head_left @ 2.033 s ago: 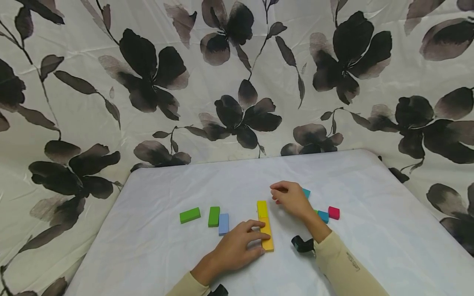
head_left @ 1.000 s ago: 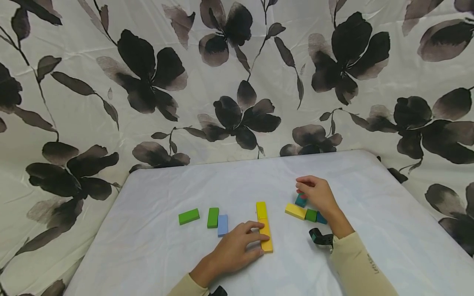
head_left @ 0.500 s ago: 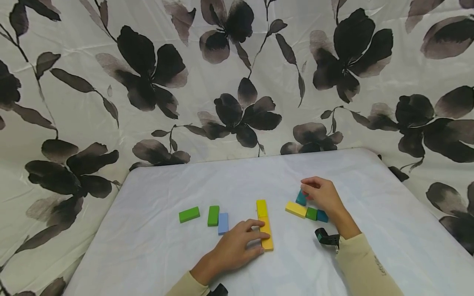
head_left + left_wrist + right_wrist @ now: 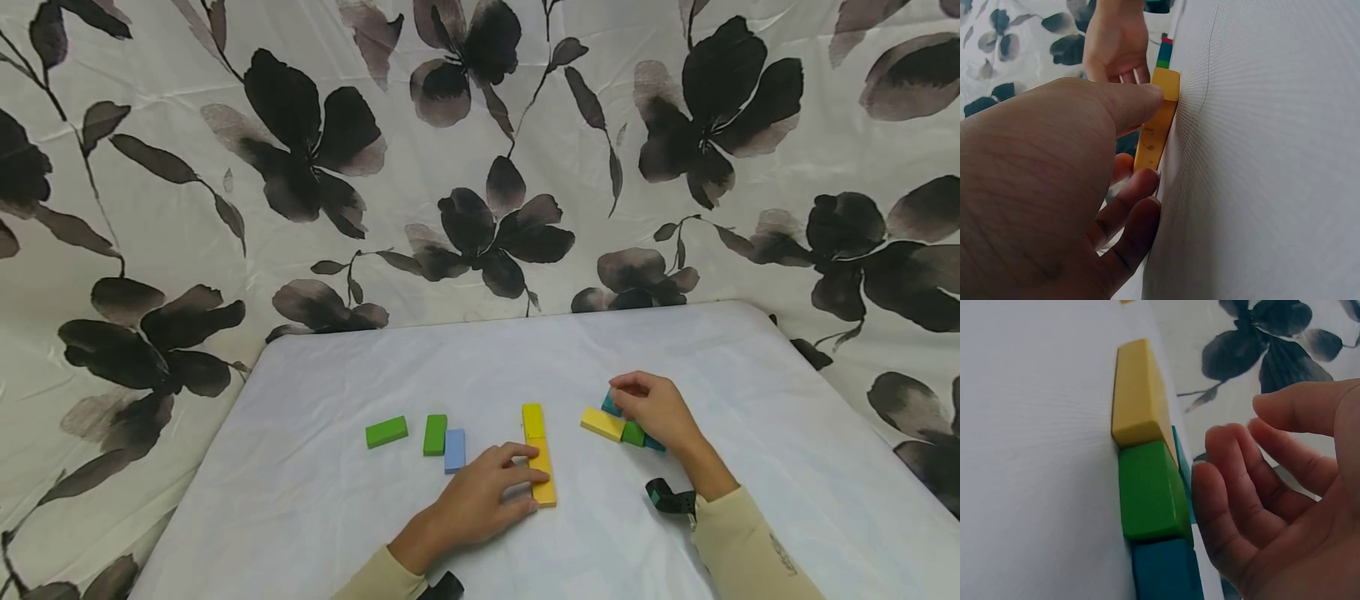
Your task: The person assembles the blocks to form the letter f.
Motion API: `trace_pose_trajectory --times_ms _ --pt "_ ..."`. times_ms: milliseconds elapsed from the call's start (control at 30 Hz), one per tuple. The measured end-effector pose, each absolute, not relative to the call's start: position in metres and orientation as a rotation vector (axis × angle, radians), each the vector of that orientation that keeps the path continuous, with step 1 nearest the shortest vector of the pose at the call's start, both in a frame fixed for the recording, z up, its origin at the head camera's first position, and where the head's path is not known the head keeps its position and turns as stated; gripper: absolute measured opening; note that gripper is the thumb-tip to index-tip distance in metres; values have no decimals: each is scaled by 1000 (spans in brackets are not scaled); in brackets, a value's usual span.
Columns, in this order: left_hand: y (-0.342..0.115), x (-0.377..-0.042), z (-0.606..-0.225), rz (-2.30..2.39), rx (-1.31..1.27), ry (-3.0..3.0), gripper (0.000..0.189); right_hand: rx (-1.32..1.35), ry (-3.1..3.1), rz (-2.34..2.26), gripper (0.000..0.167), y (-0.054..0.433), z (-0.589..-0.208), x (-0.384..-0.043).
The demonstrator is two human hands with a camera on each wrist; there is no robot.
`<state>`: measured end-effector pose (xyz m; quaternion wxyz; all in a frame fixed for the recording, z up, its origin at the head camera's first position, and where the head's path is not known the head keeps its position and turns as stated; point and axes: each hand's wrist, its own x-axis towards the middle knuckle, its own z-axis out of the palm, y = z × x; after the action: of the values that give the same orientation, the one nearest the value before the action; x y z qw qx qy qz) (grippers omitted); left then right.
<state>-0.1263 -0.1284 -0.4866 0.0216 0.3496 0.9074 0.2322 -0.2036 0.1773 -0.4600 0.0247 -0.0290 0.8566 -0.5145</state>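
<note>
My left hand (image 4: 480,496) rests on a row of yellow-orange blocks: a yellow block (image 4: 532,419) at the far end and an orange block (image 4: 540,492) under its fingers. The left wrist view shows the thumb against the orange block's near end. My right hand (image 4: 660,408) is at a teal block (image 4: 611,403), fingers loosely bent and slightly apart; nothing shows between them in the right wrist view. Beside it lie a pale yellow block (image 4: 1138,394), a green block (image 4: 1154,490) and a blue block (image 4: 1167,569) in a row. A red block (image 4: 1166,39) shows beyond the row.
Two green blocks (image 4: 386,432) and a light blue block (image 4: 454,452) lie to the left on the white cloth-covered table (image 4: 315,517). Behind the table hangs a floral cloth (image 4: 480,75). The table's far edge is beyond the blocks.
My right hand has moved right from beside the yellow block to the teal block, then slightly nearer. The red seen at its fingertips earlier is now hidden. My left hand has stayed put.
</note>
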Motion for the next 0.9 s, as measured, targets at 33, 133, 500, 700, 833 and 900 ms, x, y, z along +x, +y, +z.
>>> trace_pose_trajectory --times_ms 33,133,500,700,833,900 --pt "-128 -126 -486 722 1088 2813 34 -110 2661 -1574 32 177 -461 -203" --pt "-128 -126 -486 724 1088 2809 34 -155 2696 -1530 29 177 -462 -201" --pt "-127 -125 -485 738 1067 2803 33 -165 2752 -1470 23 172 -463 -193" --pt "-127 -125 -484 742 1077 2807 33 -150 2803 -1441 19 171 -465 -191" --pt "-127 -125 -483 736 1077 2807 33 -184 2851 -1396 19 172 -469 -189" --pt "-127 -124 -482 736 1072 2804 33 -202 2872 -1379 19 172 -470 -188"
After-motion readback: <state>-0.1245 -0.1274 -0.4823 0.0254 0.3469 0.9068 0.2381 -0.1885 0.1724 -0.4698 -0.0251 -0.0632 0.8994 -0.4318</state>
